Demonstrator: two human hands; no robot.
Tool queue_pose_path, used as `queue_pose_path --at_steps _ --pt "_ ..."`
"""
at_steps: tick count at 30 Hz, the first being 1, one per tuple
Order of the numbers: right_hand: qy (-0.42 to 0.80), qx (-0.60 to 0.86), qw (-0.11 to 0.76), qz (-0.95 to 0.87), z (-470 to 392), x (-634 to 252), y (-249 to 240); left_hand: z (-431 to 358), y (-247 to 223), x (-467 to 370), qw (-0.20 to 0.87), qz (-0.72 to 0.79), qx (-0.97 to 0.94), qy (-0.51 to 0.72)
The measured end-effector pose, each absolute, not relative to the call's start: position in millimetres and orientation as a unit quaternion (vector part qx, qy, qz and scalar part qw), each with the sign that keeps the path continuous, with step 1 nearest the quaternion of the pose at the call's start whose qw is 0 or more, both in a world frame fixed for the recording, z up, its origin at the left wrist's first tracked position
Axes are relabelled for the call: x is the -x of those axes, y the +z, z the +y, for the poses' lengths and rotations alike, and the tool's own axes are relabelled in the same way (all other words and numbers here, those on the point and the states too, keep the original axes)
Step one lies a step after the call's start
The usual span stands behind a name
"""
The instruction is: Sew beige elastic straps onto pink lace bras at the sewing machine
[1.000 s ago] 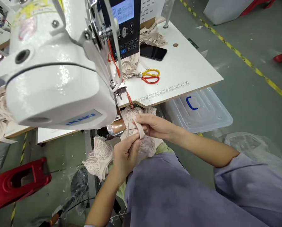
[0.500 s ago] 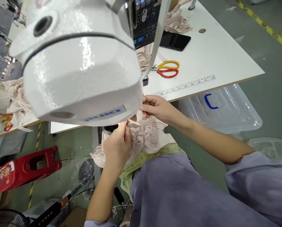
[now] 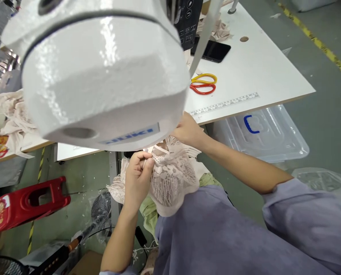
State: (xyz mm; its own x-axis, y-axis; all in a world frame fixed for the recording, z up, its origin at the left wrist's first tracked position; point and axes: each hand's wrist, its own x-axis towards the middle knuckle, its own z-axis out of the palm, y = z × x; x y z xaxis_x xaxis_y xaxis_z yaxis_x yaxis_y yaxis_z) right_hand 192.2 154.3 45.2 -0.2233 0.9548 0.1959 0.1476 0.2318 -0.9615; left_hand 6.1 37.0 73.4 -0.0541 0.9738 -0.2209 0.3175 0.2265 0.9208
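Note:
A pale pink lace bra [image 3: 172, 183] hangs in front of the sewing machine head [image 3: 107, 88], its lace cup lying towards my lap. My left hand [image 3: 138, 172] pinches the bra's edge between thumb and fingers, just below the machine head. Beside the upper right of the lace is my right hand [image 3: 189, 130]. Its fingers are out of sight behind the machine head and turned away, so their grip does not show. A narrow strap or band crosses the gap between the hands. The needle area is hidden by the machine head.
On the white table [image 3: 262, 57] lie scissors [image 3: 203, 84] with yellow and red handles, a black phone [image 3: 216, 50] and a ruler strip [image 3: 224, 104]. A clear plastic box [image 3: 264, 133] is below the table edge. A red stool [image 3: 29, 204] stands on the left floor.
My right hand has moved in behind the machine head, hiding its fingers. The bra has shifted, and more of its lace cup now shows over my lap. The machine head looks nearer.

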Motion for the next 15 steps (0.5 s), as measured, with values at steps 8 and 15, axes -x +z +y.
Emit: queue_pose_path --at_steps 8,15 --pt "0.375 0.409 0.425 -0.715 162.1 -185.0 43.2 32.6 84.8 -15.2 0.419 0.633 -0.549 0.35" --pt "0.349 0.417 0.385 -0.746 166.3 -182.4 49.3 34.4 85.0 -15.9 0.404 0.621 -0.577 0.345"
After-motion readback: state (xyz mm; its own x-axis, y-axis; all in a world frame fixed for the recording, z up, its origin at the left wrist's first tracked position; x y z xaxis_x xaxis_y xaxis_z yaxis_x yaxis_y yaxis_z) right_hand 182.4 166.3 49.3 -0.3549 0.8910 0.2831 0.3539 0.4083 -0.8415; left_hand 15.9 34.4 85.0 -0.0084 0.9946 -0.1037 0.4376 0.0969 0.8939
